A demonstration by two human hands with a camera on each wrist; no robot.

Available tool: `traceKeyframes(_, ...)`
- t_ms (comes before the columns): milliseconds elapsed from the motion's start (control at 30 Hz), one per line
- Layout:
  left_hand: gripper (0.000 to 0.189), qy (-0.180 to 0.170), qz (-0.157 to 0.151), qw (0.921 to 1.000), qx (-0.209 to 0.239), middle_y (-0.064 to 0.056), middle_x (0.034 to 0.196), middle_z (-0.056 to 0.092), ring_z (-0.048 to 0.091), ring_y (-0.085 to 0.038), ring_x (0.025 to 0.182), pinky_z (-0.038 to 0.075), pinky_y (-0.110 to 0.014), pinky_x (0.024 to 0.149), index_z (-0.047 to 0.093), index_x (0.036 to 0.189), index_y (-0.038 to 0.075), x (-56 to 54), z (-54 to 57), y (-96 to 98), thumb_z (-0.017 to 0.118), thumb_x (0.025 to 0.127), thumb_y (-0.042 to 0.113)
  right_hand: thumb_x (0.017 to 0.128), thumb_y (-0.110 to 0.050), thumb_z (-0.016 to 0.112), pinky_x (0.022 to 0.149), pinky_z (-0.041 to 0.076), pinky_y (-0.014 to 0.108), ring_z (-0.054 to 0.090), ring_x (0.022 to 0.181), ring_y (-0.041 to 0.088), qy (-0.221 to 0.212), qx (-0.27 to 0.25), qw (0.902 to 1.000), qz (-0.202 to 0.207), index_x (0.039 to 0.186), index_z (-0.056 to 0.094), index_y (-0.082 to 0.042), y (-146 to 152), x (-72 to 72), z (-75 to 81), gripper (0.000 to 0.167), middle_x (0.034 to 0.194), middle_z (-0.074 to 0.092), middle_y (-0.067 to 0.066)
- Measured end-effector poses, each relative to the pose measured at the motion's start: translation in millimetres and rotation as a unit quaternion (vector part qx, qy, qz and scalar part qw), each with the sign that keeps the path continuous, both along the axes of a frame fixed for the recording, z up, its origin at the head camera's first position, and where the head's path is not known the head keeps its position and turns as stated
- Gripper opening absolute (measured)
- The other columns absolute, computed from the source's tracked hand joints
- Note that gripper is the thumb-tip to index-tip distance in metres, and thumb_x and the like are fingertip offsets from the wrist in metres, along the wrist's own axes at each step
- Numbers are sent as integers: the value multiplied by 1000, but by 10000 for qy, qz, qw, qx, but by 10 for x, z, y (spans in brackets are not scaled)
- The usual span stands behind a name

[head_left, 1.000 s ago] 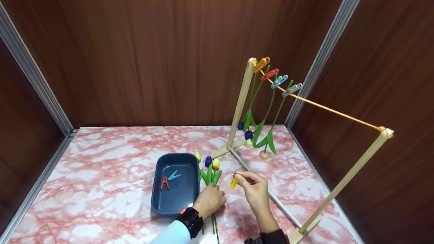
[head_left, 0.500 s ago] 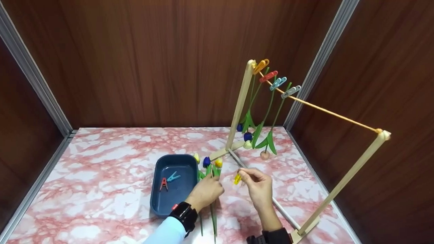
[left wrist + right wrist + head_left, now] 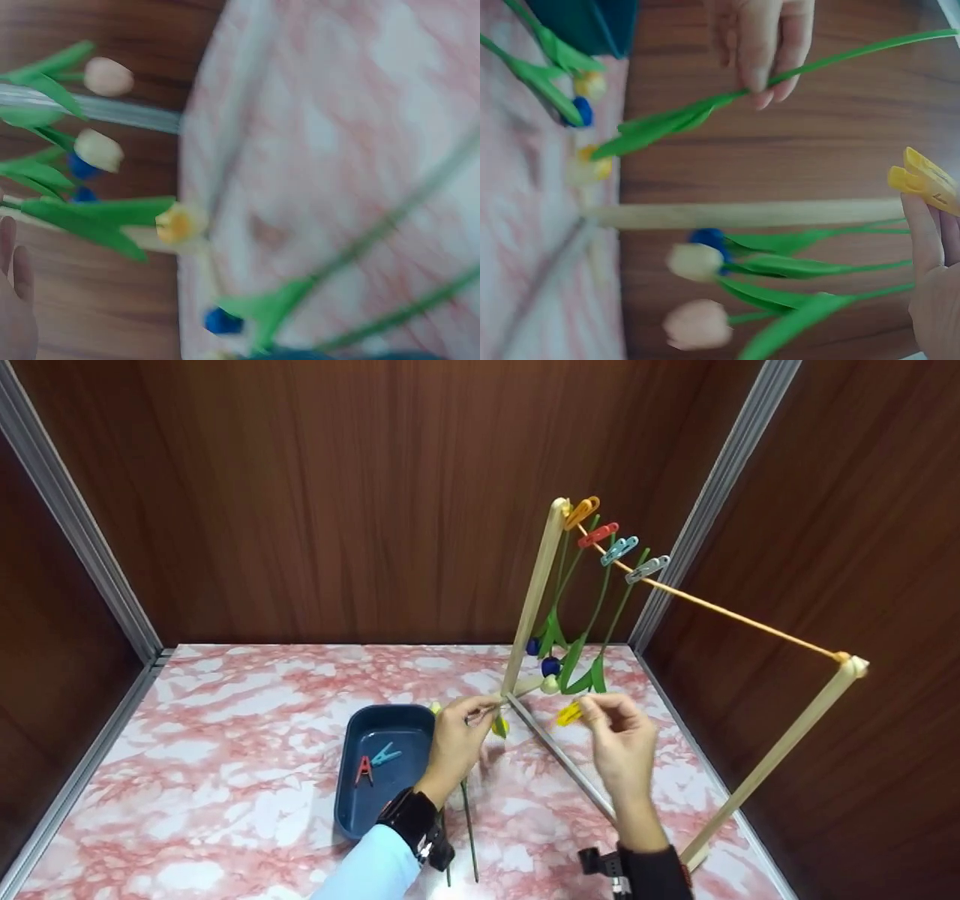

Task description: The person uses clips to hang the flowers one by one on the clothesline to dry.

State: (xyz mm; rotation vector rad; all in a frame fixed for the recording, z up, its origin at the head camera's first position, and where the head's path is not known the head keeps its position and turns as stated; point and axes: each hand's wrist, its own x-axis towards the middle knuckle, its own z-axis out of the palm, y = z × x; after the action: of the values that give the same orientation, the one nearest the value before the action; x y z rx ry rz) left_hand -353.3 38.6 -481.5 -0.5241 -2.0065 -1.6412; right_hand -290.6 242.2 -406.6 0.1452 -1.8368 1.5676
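My left hand pinches the green stem of a yellow tulip, raised off the table with its bloom pointing down. To the right, my right hand holds a yellow clothespin between thumb and fingers. Both hands are near the far post of a wooden rack. From the rack's orange cord hang several tulips, blue, cream and pale pink, under orange, red, blue and grey clothespins. Another blue tulip and a second yellow one lie on the table beside the tray, partly hidden by my left hand in the head view.
A dark blue tray stands left of my left hand, holding a red clothespin and a light blue clothespin. The rack's wooden posts and grey base bar border the right side. Brown panels enclose the marbled table.
My left hand has lifted one yellow tulip from the bunch on the table. My right hand has moved right and up with the yellow clothespin.
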Motion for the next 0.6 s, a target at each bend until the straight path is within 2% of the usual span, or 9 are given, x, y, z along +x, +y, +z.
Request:
traceKeyframes(167,18,-1,-309,9982,518,-12,106,86,81,-24,90,66,-29,81,86,112,5,39,423,158,84,94,9,94,7,78,60,55,14,68,68,0,708,295,9964,-356,92,73,13,100,66,367,7,82,75,-17)
traceKeyframes(267,22,-47,-512,9963,691,-15,106,85,81,-28,87,65,-22,76,84,112,1,35,659,288,86,92,9,93,7,79,64,56,13,69,70,1,1116,296,9912,-646,91,73,14,143,84,616,9,84,78,-13)
traceKeyframes(400,22,-188,-863,9925,850,-17,108,85,82,-29,92,64,-18,80,83,112,-1,30,945,494,86,91,6,92,4,82,70,60,16,73,73,2,1514,233,9820,-1109,92,77,12,190,101,931,10,87,82,-13)
traceKeyframes(500,19,-299,-1050,9920,626,-13,109,85,82,-19,94,64,-18,84,84,111,4,46,1131,664,86,92,9,90,0,86,74,60,16,73,75,0,1690,250,9722,-1603,91,81,8,222,114,1144,10,87,81,-18)
traceKeyframes(600,17,-351,-1170,9924,122,-8,107,86,80,-8,90,62,-15,82,85,109,7,40,1273,822,85,94,15,90,-5,88,71,56,15,70,71,-1,1672,165,9657,-1981,92,84,5,253,104,1346,11,82,78,-21)
